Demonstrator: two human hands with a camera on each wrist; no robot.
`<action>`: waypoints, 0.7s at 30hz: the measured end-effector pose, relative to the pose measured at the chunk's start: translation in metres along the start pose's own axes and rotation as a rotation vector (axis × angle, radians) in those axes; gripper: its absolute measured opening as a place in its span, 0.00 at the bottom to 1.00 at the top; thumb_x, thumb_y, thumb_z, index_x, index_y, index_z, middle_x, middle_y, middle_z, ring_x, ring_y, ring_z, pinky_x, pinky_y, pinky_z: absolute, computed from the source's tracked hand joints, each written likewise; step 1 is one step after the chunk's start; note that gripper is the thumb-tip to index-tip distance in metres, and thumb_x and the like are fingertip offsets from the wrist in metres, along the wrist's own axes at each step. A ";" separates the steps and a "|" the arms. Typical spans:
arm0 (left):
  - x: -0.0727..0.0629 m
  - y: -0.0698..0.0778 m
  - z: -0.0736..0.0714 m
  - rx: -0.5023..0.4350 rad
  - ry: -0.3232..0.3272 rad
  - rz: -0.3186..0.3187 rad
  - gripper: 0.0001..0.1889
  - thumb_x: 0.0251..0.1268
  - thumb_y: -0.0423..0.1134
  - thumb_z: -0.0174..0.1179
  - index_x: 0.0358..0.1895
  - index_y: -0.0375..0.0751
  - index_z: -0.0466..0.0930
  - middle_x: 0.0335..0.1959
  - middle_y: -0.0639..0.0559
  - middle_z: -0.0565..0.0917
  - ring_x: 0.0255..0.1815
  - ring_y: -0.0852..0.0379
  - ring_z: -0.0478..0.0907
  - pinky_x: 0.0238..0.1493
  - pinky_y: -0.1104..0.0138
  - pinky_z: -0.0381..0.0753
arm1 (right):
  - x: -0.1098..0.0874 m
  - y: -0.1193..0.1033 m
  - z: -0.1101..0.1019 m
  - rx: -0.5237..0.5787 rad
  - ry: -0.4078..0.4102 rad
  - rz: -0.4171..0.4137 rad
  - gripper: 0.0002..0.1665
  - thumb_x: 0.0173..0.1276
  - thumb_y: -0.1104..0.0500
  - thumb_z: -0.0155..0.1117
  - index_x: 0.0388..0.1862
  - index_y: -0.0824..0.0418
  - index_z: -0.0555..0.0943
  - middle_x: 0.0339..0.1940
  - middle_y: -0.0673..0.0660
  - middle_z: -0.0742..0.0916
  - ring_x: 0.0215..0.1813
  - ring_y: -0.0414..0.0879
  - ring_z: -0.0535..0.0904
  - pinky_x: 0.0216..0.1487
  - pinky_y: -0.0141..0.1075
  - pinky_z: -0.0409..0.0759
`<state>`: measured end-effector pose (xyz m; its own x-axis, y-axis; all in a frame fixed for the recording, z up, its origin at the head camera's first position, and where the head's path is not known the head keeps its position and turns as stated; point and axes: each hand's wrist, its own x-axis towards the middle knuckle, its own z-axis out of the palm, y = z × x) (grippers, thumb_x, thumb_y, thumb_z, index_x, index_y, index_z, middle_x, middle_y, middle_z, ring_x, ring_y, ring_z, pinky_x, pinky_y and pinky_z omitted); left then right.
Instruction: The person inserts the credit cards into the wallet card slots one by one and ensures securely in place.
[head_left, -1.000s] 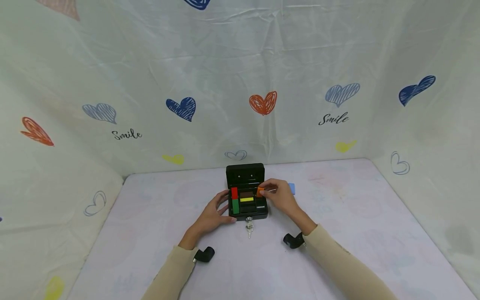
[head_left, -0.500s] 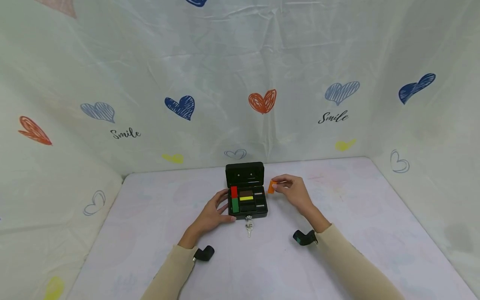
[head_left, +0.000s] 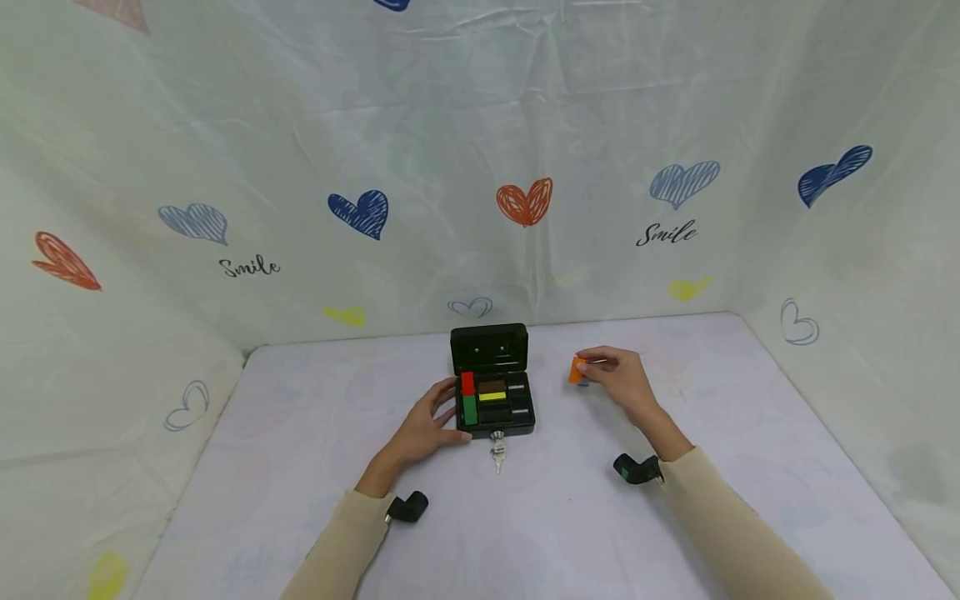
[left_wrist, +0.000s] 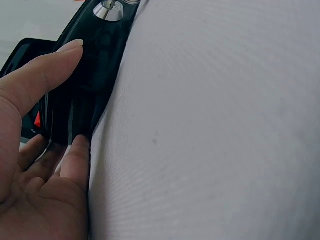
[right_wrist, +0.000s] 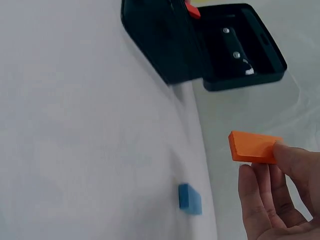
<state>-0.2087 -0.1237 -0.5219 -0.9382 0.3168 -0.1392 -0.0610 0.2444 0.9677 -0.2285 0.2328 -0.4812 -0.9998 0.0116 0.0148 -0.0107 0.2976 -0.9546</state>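
Observation:
A small black cash box (head_left: 483,431) stands on the table with its lid (head_left: 490,354) up. Inside lie a red block (head_left: 467,383), a green block (head_left: 470,410), a brown block (head_left: 492,387) and a yellow block (head_left: 492,397). My left hand (head_left: 422,429) holds the box's front left corner, thumb on the front wall and fingers along the side. To the right of the box, my right hand (head_left: 626,383) pinches an orange block (right_wrist: 254,147) between thumb and fingers. A blue block (right_wrist: 189,199) rests on the table below that hand, mostly hidden in the head view.
Keys (head_left: 498,457) hang from the lock at the box's front. Behind the table (head_left: 510,533) rises a white curtain (head_left: 420,150) printed with hearts. Black wrist cameras jut inward from both sleeves.
My right hand has lifted the orange block out of the box's right side and carried it rightward, over the blue block. My left hand has stayed at the box.

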 end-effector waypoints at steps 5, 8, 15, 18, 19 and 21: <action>0.000 0.000 0.000 -0.001 -0.007 0.001 0.55 0.54 0.23 0.78 0.84 0.38 0.55 0.83 0.35 0.62 0.81 0.35 0.64 0.77 0.53 0.73 | 0.001 0.005 -0.016 0.024 -0.005 0.012 0.19 0.74 0.68 0.69 0.60 0.75 0.83 0.59 0.71 0.87 0.43 0.31 0.85 0.52 0.32 0.91; 0.000 0.000 0.000 -0.005 -0.008 0.005 0.55 0.54 0.22 0.78 0.84 0.38 0.55 0.83 0.35 0.62 0.81 0.35 0.64 0.77 0.53 0.73 | 0.002 0.008 -0.024 0.013 -0.005 0.021 0.20 0.74 0.68 0.69 0.61 0.76 0.83 0.59 0.72 0.87 0.42 0.30 0.85 0.52 0.32 0.91; -0.001 0.000 0.000 -0.001 -0.009 0.006 0.55 0.53 0.22 0.78 0.84 0.38 0.55 0.83 0.35 0.62 0.81 0.35 0.64 0.77 0.53 0.73 | 0.007 0.015 -0.038 -0.040 -0.025 0.048 0.21 0.75 0.65 0.70 0.62 0.76 0.82 0.59 0.71 0.87 0.43 0.31 0.85 0.52 0.34 0.91; -0.001 -0.001 0.000 0.009 -0.007 0.011 0.55 0.53 0.22 0.78 0.84 0.38 0.55 0.82 0.34 0.62 0.80 0.33 0.64 0.76 0.52 0.74 | 0.012 0.019 -0.043 -0.055 -0.037 0.066 0.21 0.75 0.65 0.70 0.62 0.76 0.82 0.59 0.70 0.87 0.43 0.31 0.86 0.52 0.33 0.91; -0.001 -0.001 0.001 0.012 -0.006 0.015 0.55 0.53 0.22 0.78 0.84 0.38 0.55 0.82 0.34 0.62 0.80 0.33 0.64 0.76 0.52 0.74 | 0.013 0.020 -0.044 -0.062 -0.039 0.073 0.21 0.75 0.65 0.70 0.61 0.76 0.83 0.59 0.70 0.88 0.43 0.32 0.85 0.51 0.32 0.91; -0.001 -0.001 0.001 0.005 -0.003 0.009 0.55 0.53 0.22 0.78 0.84 0.38 0.55 0.82 0.35 0.62 0.80 0.34 0.64 0.77 0.52 0.74 | 0.016 0.023 -0.046 -0.088 -0.041 0.085 0.20 0.75 0.64 0.70 0.61 0.75 0.83 0.58 0.69 0.88 0.43 0.32 0.85 0.50 0.29 0.90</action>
<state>-0.2077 -0.1232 -0.5225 -0.9375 0.3220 -0.1315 -0.0512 0.2463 0.9678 -0.2440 0.2837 -0.4891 -0.9969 0.0017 -0.0789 0.0737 0.3795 -0.9223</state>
